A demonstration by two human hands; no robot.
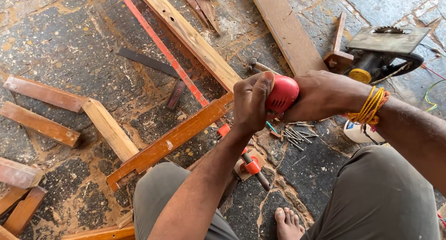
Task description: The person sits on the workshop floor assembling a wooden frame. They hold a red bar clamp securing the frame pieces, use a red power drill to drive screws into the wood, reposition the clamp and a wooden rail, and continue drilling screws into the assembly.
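My left hand and my right hand are both wrapped around a red power drill, held over the end of an orange-brown wooden rail. The drill's tip is hidden behind my left hand. A red bar clamp runs diagonally from the top down to its orange screw handle near my knees. A pale wooden plank meets the rail at the drill. Yellow and orange threads circle my right wrist.
Loose nails lie on the stone floor under my hands. A circular saw sits at the upper right, a hammer by a long brown board. Short wood pieces lie at the left. My bare foot rests below.
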